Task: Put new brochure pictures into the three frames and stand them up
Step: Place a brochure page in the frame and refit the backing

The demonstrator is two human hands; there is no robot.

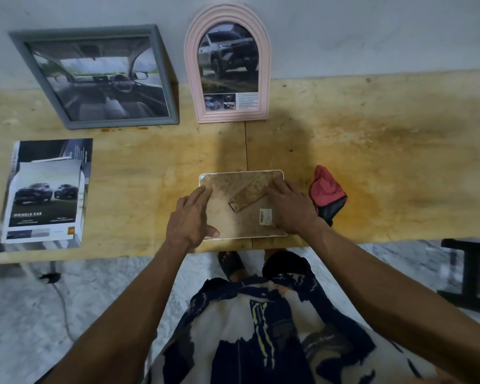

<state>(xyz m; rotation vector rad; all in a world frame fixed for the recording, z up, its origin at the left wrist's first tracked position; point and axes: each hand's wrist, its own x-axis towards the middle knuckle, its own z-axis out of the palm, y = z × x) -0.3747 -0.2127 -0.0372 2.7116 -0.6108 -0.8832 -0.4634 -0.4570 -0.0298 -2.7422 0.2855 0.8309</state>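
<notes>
The third frame (241, 205) lies face down at the near edge of the tabletop (372, 151), both hands pressed flat and open on its backing, left hand (191, 217) and right hand (291, 209) gripping nothing. Pushing unevenly could slide it off that edge. The stained plywood surface meets a grey wall (372, 31) where two filled frames lean.

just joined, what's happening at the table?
A person is working on the last of three frames. The grey frame and the pink arched frame already stand against the wall with car pictures in them. The third frame lies face down near the table edge, its stand flap folded flat. The left hand and right hand press on its back. Brochures lie to the left, a red cloth to the right.
</notes>
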